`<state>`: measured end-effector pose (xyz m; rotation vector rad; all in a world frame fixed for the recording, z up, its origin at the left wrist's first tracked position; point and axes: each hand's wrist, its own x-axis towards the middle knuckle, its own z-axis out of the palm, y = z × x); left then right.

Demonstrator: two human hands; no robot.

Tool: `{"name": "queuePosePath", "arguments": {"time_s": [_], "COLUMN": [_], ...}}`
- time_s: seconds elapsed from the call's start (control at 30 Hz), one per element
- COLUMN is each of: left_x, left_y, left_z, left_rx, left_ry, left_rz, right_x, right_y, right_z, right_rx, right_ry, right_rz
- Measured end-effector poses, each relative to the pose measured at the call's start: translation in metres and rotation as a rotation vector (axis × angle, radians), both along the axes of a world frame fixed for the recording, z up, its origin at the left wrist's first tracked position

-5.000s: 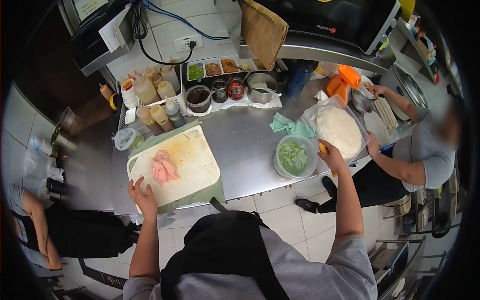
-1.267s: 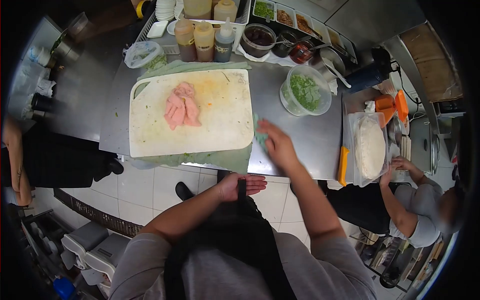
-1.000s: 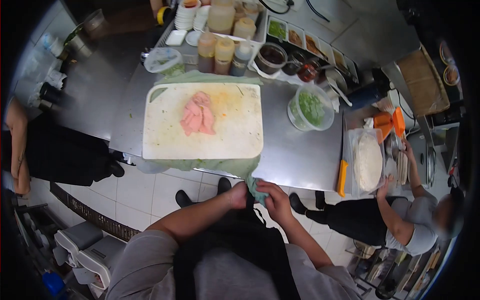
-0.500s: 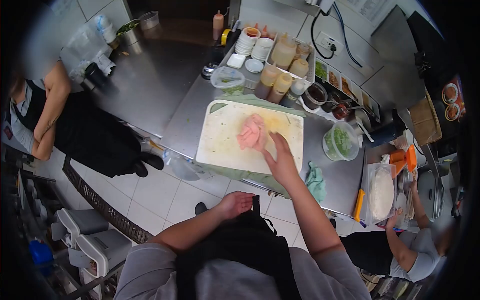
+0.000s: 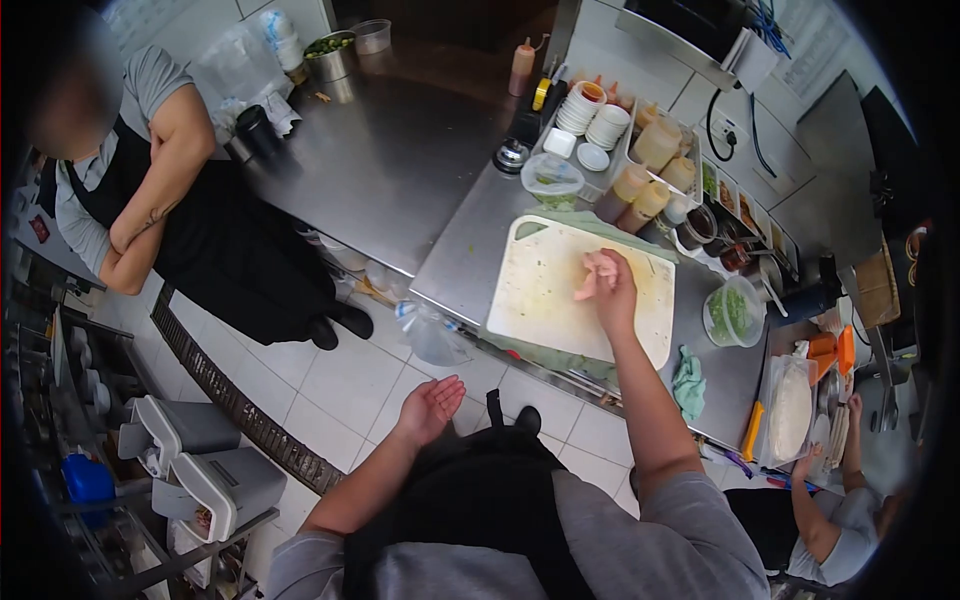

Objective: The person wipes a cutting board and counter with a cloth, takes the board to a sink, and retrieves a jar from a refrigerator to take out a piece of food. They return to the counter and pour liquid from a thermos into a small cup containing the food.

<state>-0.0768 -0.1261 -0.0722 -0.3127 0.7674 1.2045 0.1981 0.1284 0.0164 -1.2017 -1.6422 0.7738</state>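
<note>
My right hand (image 5: pixel 616 292) is closed around a crumpled pink cloth (image 5: pixel 597 270) over the white cutting board (image 5: pixel 540 295). Part of the cloth is hidden by my fingers. The board shows yellowish stains and small green specks, and a green cloth (image 5: pixel 640 242) sticks out from under its far edge. In front of my apron, off the counter, my left hand (image 5: pixel 432 410) is held palm up with nothing in it, fingers stretched out.
Sauce bottles (image 5: pixel 645 205) and stacked white dishes (image 5: pixel 580 108) stand behind the board. To its right are a tub of chopped greens (image 5: pixel 733 312) and a teal cloth (image 5: pixel 689 384). One person (image 5: pixel 150 200) stands left with folded arms; another (image 5: pixel 830 520) works at right.
My right hand has closed on the pink cloth, which is now bunched up. The view has turned left, so the counter appears further right. My left hand has moved away from the apron.
</note>
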Motion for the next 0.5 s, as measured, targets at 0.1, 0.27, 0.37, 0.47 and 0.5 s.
{"name": "queuePosePath", "arguments": {"time_s": [0.1,0.27,0.37,0.47,0.5], "left_x": [-0.025,-0.064,-0.087,-0.110,-0.118], "left_y": [-0.009,-0.009,0.012,0.048,0.065], "left_z": [0.002,-0.001,-0.002,-0.005,-0.003], "left_rx": [-0.007,-0.041,-0.053,-0.044,-0.068], "left_ry": [-0.002,0.008,0.032,0.086,0.102], "left_rz": [0.001,-0.037,-0.060,-0.066,-0.094], "right_x": [-0.028,-0.098,-0.145,-0.191,-0.204], "right_y": [-0.005,-0.002,0.011,0.051,0.079], "right_z": [0.022,0.026,0.027,0.026,0.027], "right_rx": [-0.195,-0.382,-0.457,-0.412,-0.352], "right_ry": [0.373,0.616,0.541,0.444,0.394], "right_rz": [0.024,0.127,0.220,0.319,0.353]}}
